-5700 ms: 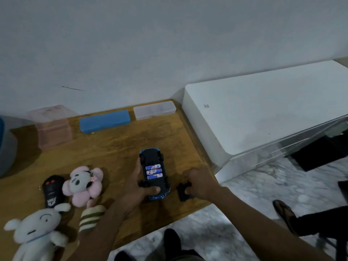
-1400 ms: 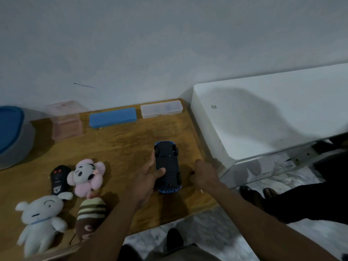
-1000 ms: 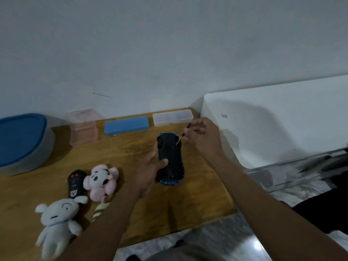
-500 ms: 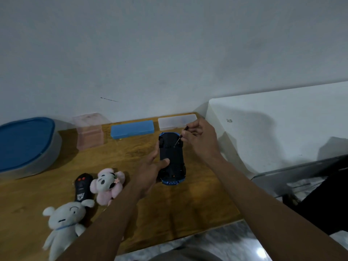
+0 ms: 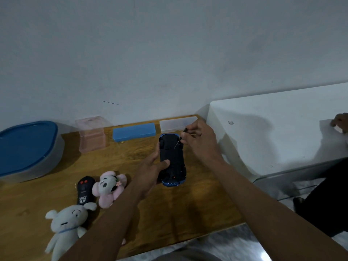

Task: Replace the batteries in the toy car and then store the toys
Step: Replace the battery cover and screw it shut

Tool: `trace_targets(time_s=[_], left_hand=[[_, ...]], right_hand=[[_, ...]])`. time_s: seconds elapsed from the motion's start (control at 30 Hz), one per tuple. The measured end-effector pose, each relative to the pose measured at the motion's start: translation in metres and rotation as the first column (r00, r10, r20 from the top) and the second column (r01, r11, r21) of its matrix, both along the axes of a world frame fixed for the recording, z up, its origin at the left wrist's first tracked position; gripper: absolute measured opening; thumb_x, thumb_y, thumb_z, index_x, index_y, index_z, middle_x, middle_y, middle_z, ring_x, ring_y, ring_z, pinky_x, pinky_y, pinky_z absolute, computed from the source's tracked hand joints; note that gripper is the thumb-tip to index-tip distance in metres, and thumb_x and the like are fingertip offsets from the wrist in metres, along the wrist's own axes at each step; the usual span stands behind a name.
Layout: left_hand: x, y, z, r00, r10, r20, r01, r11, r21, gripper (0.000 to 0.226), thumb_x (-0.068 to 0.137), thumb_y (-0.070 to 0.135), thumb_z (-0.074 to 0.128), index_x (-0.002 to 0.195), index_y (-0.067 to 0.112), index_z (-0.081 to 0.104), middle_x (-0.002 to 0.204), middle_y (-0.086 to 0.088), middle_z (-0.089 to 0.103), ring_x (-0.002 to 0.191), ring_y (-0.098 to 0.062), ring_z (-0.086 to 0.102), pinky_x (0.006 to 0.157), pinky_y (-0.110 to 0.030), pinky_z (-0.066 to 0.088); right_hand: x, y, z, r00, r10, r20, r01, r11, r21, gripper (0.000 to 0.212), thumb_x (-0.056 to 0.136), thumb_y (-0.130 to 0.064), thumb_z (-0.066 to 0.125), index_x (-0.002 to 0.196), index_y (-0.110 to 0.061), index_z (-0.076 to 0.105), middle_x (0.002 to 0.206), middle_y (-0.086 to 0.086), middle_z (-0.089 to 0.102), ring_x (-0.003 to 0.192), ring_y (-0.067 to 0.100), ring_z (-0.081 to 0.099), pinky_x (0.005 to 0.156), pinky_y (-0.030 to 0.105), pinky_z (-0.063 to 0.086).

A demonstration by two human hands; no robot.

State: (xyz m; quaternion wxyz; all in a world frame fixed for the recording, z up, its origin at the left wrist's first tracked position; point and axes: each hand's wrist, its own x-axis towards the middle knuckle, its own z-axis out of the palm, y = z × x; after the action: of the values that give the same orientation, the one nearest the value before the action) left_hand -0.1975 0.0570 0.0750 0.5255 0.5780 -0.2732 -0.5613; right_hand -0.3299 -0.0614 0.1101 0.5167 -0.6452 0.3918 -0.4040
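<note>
The blue toy car (image 5: pixel 172 162) lies upside down on the wooden table (image 5: pixel 169 213), its black underside up and the battery cover closed. My left hand (image 5: pixel 150 172) grips the car's left side, thumb across the underside. My right hand (image 5: pixel 199 140) pinches a small screwdriver (image 5: pixel 179 139) whose tip touches the underside near the car's far end. A black remote control (image 5: pixel 85 189) lies to the left, beside a pink plush (image 5: pixel 109 187) and a white plush (image 5: pixel 66 225).
At the back edge stand a blue case (image 5: pixel 134 132), a clear case (image 5: pixel 177 123) and a pink clear box (image 5: pixel 91 133). A grey tub with a blue lid (image 5: pixel 26 149) sits far left. A white cabinet (image 5: pixel 278 129) adjoins the table's right side, with another person's hand (image 5: pixel 339 121) on it.
The batteries were exposed and my right hand held the cover; now the cover is closed. My right hand picked up the screwdriver and brought its tip to the underside. The view tilted upward.
</note>
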Motion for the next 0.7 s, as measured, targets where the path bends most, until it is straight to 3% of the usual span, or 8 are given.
trace_targets(time_s=[0.17,0.3,0.4,0.57,0.63,0.7], left_hand=[[-0.001,0.001,0.001,1.0,0.003,-0.013,-0.003,1.0,-0.017,0.066,0.095,0.003,0.051,0.143,0.044,0.033,0.129,0.0,0.063,0.108,-0.021,0.066,0.082,-0.04,0.057],[0.0,0.003,0.001,1.0,0.01,-0.021,-0.01,1.0,-0.008,0.068,0.095,0.004,0.052,0.145,0.044,0.031,0.13,0.0,0.062,0.109,-0.023,0.066,0.084,-0.041,0.057],[0.002,0.003,0.003,0.999,0.023,-0.029,-0.023,1.0,-0.014,0.069,0.094,0.004,0.054,0.145,0.043,0.031,0.135,-0.003,0.058,0.114,-0.027,0.063,0.093,-0.051,0.052],[-0.002,0.003,0.004,0.999,0.037,-0.018,-0.037,0.999,-0.032,0.068,0.095,0.003,0.053,0.145,0.044,0.032,0.131,-0.001,0.061,0.11,-0.026,0.064,0.09,-0.048,0.054],[-0.003,0.003,0.004,0.999,0.05,-0.014,-0.05,0.998,-0.037,0.068,0.094,0.003,0.053,0.145,0.043,0.03,0.132,-0.001,0.06,0.11,-0.024,0.064,0.087,-0.044,0.056],[-0.002,0.003,0.003,0.998,0.058,0.014,-0.058,0.998,-0.029,0.069,0.095,0.005,0.054,0.146,0.043,0.028,0.134,0.0,0.058,0.111,-0.024,0.063,0.087,-0.043,0.055]], right_hand=[[0.001,0.002,-0.001,0.999,0.033,-0.02,-0.035,0.997,-0.072,0.018,0.086,-0.003,0.066,0.081,-0.014,0.052,0.093,0.012,0.064,0.09,0.019,0.068,0.073,0.031,0.061],[0.002,0.003,-0.002,0.997,0.064,-0.038,-0.068,0.991,-0.114,0.011,0.088,-0.003,0.064,0.086,-0.007,0.053,0.093,0.012,0.065,0.09,0.018,0.068,0.074,0.029,0.06],[0.001,0.003,-0.003,1.0,0.007,-0.017,-0.009,0.992,-0.126,0.013,0.087,-0.004,0.064,0.083,-0.008,0.053,0.09,0.011,0.064,0.088,0.021,0.069,0.074,0.033,0.061],[0.002,0.008,-0.008,0.985,-0.112,-0.131,0.084,0.976,-0.203,0.027,0.088,-0.02,0.065,0.076,-0.037,0.048,0.082,-0.011,0.065,0.079,0.008,0.07,0.072,0.039,0.061],[0.003,0.011,-0.009,0.967,-0.188,-0.173,0.146,0.962,-0.229,0.023,0.086,-0.028,0.066,0.076,-0.038,0.047,0.082,-0.012,0.066,0.079,0.01,0.069,0.07,0.041,0.06],[0.005,0.017,-0.008,0.951,-0.247,-0.188,0.191,0.943,-0.272,0.019,0.087,-0.025,0.065,0.079,-0.032,0.049,0.08,-0.009,0.065,0.075,0.008,0.066,0.066,0.034,0.058]])
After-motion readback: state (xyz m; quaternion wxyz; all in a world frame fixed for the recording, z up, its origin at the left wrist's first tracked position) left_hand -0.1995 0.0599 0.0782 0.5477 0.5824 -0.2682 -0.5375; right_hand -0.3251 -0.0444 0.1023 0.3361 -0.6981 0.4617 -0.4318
